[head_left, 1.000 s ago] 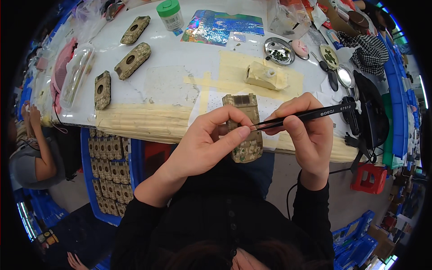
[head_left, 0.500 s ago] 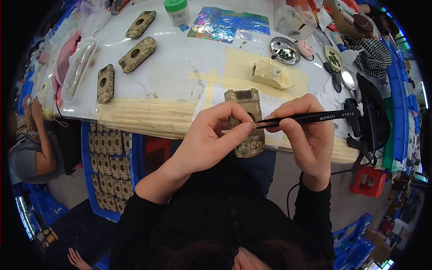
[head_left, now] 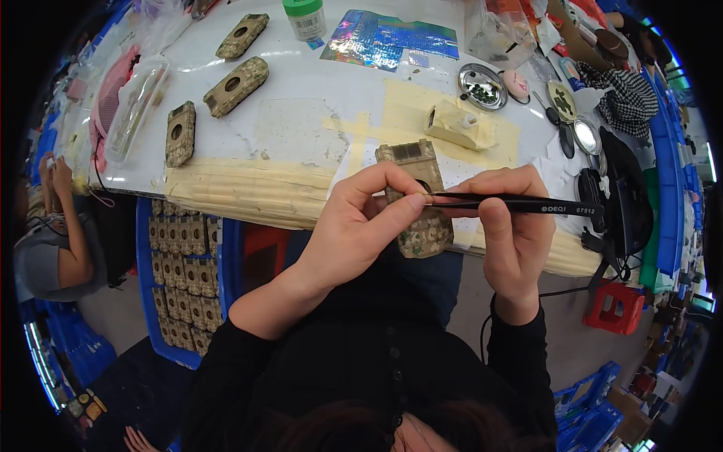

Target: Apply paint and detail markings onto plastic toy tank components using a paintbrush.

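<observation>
White desk [head_left: 301, 128] patched with tan tape; blue bins [head_left: 181, 264] beneath. Green-capped jar [head_left: 305, 16] and shiny foil sheet [head_left: 392, 38] at far edge. Left hand [head_left: 361, 226] gripping camouflage shell [head_left: 422, 203] over near edge; right hand [head_left: 508, 226] pinching black tweezers [head_left: 520, 203].

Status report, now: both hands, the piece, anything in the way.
Left hand grips the camouflage tank shell over the table edge. Right hand holds black tweezers, tips at the shell by the left thumb. Nothing in the way.
</observation>
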Demonstrator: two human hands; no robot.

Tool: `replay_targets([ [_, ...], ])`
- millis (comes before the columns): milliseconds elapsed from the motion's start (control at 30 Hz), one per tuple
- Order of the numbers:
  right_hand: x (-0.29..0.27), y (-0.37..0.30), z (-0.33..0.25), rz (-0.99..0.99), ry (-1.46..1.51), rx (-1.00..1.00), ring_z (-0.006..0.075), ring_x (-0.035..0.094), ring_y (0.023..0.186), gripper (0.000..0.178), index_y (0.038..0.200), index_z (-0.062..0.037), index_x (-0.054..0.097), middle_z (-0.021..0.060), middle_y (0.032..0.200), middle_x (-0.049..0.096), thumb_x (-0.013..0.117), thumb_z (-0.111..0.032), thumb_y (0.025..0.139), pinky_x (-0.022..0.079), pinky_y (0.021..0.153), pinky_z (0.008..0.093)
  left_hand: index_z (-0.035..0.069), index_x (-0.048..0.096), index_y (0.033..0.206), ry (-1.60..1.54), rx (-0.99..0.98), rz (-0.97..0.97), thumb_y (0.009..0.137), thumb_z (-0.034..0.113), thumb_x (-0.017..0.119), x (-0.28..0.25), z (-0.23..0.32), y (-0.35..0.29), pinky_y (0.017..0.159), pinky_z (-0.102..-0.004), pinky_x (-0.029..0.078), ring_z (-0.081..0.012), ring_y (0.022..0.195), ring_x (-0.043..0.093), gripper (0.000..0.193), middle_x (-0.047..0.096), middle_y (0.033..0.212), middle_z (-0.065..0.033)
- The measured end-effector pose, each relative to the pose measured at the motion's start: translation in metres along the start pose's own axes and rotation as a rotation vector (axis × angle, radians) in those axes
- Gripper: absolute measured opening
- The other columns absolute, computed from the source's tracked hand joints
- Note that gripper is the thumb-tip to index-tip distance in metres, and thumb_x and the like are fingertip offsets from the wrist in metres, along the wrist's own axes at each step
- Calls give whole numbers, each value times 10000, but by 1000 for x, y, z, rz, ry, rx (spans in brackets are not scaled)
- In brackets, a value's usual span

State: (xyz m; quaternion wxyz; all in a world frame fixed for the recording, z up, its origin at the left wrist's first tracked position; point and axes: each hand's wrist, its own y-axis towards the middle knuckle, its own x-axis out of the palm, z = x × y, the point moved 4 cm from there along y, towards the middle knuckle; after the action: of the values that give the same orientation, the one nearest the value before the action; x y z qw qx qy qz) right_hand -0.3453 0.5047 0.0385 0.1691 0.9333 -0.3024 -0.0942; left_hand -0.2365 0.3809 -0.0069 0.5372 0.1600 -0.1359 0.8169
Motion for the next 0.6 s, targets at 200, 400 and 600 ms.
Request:
replay_targets([
  [200, 1, 0, 1, 59, 189, 63, 204, 672, 839, 187, 1023, 52, 461, 174, 933, 626, 504, -122, 970, 568, 758, 293, 38, 575, 940, 20, 11, 1, 929, 83, 579, 0, -1, 0, 537, -137, 320, 51, 647, 440, 46, 573, 823, 52],
  [400, 3, -3, 3, -8, 180, 20, 209, 658, 898, 164, 1021, 57, 468, 168, 981, 600, 506, -91, 964, 559, 788, 301, 26, 572, 940, 36, 65, -9, 930, 85, 574, 3, 4, -3, 605, -161, 382, 17, 713, 480, 60, 582, 853, 29],
  [600, 0, -4, 1, -29, 169, 27, 205, 656, 895, 159, 1009, 58, 480, 162, 984, 603, 512, -90, 962, 557, 782, 304, 20, 577, 942, 129, 83, -61, 926, 89, 578, 2, 8, -3, 662, -185, 411, -9, 751, 497, 71, 575, 860, 18],
])
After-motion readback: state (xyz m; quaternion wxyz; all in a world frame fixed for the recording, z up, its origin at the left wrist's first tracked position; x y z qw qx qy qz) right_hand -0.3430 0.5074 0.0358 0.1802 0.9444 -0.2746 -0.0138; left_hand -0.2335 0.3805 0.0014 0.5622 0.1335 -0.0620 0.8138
